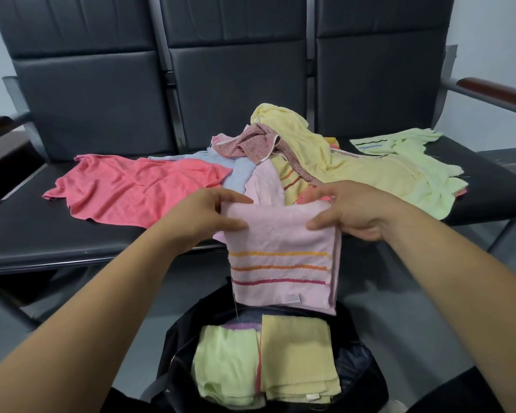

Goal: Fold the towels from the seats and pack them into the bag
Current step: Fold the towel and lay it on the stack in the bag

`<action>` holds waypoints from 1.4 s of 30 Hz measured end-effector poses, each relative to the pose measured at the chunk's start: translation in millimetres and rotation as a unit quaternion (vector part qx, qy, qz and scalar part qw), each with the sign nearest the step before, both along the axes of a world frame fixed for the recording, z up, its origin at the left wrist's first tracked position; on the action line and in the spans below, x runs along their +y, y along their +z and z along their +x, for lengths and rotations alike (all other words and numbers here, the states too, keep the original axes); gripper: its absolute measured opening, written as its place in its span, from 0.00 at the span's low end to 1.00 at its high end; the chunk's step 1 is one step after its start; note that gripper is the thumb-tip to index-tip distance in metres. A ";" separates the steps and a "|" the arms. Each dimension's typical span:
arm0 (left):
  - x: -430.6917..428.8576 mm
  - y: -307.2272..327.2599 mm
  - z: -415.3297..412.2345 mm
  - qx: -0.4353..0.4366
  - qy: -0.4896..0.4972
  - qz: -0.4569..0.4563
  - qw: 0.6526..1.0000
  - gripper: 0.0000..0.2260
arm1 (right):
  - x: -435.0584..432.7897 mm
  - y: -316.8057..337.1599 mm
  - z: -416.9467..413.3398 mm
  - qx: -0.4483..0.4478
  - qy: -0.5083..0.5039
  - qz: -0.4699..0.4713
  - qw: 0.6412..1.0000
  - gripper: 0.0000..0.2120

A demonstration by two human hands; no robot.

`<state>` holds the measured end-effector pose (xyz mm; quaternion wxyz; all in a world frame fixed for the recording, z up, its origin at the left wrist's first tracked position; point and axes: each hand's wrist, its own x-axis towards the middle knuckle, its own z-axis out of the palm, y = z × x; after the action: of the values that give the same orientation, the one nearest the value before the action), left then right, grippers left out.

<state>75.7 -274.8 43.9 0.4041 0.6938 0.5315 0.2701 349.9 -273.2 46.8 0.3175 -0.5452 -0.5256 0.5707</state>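
Three black seats (239, 84) span the upper frame. At centre: one left hand (203, 222), one right hand (352, 213), one pink striped towel (280, 257). At bottom: one black bag (358, 362), one green towel (224, 365), one yellow towel (298, 362).

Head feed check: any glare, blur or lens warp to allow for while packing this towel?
Head view: soft, even light, no hard shadows; faint sheen on the black seats; wide-angle bowing at the edges, plain in the armrest; pink striped towel sharp; bag interior dark.
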 end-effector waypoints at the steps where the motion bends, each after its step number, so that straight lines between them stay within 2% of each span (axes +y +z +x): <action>1: 0.5 -0.4 0.1 0.044 0.002 0.032 0.999 0.13 | -0.9 -1.2 -1.7 -0.049 -0.010 0.025 0.998 0.15; 3: -2.0 1.1 4.7 0.108 0.013 0.090 0.990 0.09 | -0.6 -5.5 -3.9 -0.094 -0.023 0.058 0.994 0.10; 6: -1.1 -2.5 6.2 0.109 0.006 0.102 0.989 0.07 | -0.7 -10.7 -2.6 -0.078 -0.008 0.084 0.993 0.06; 9: -0.8 -6.7 5.7 0.077 0.020 0.089 0.993 0.04 | -1.4 -19.1 -1.8 0.005 -0.005 0.052 0.999 0.06; 14: 2.7 -17.2 8.3 -0.037 0.085 0.073 0.993 0.04 | 3.3 -23.0 -2.3 0.128 -0.079 0.020 0.988 0.11; 16: 1.9 -23.5 13.3 -0.098 0.116 0.049 0.987 0.03 | 1.1 -21.6 0.7 0.204 -0.051 -0.003 0.978 0.15; 18: -0.8 -27.1 17.0 -0.132 0.103 0.013 0.986 0.05 | -3.5 -23.4 4.9 0.219 -0.004 -0.015 0.976 0.18; 20: -0.9 -32.3 15.2 -0.083 0.059 -0.002 0.995 0.17 | -3.7 -32.9 10.8 0.164 0.012 -0.013 0.986 0.22; 22: 0.5 -38.3 12.2 0.048 0.026 0.035 0.998 0.22 | -5.3 -42.9 16.4 0.058 0.011 0.020 0.998 0.23; 23: 0.2 -41.3 12.2 0.110 0.013 0.063 0.992 0.22 | -6.6 -47.6 18.6 -0.019 0.012 0.056 0.998 0.21; 25: -1.5 -49.4 15.5 0.179 -0.004 0.093 0.980 0.19 | -12.5 -55.1 19.0 -0.151 0.010 0.114 0.982 0.17; 29: -7.3 -64.7 26.6 0.194 0.019 0.107 0.975 0.15 | -14.5 -77.4 17.7 -0.215 -0.031 0.176 0.960 0.09; 31: -8.1 -74.5 25.1 0.174 0.046 0.117 0.977 0.12 | -14.4 -93.3 18.6 -0.154 -0.050 0.170 0.972 0.08; 33: -8.1 -86.8 19.0 0.159 0.058 0.113 0.979 0.09 | -16.8 -111.5 17.0 -0.055 -0.056 0.121 0.990 0.11; 35: -8.8 -102.2 11.2 0.139 0.048 0.108 0.983 0.08 | -19.4 -132.4 12.2 -0.005 -0.061 0.074 0.995 0.12; 38: -11.8 -130.7 -1.6 0.078 0.015 0.045 0.996 0.10 | -18.8 -162.4 0.7 0.054 -0.078 0.016 0.995 0.07; 40: -15.5 -151.2 -7.5 0.098 0.020 -0.024 0.995 0.12 | -17.5 -178.6 -10.5 0.085 -0.106 -0.018 0.991 0.05; 42: -17.9 -171.3 -13.7 0.149 0.018 -0.074 0.986 0.12 | -16.2 -197.6 -23.7 0.068 -0.109 -0.048 0.990 0.05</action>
<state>62.0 -292.7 -127.4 0.3659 0.6850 0.6162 0.1311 326.2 -289.4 -150.8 0.3866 -0.5737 -0.4118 0.5931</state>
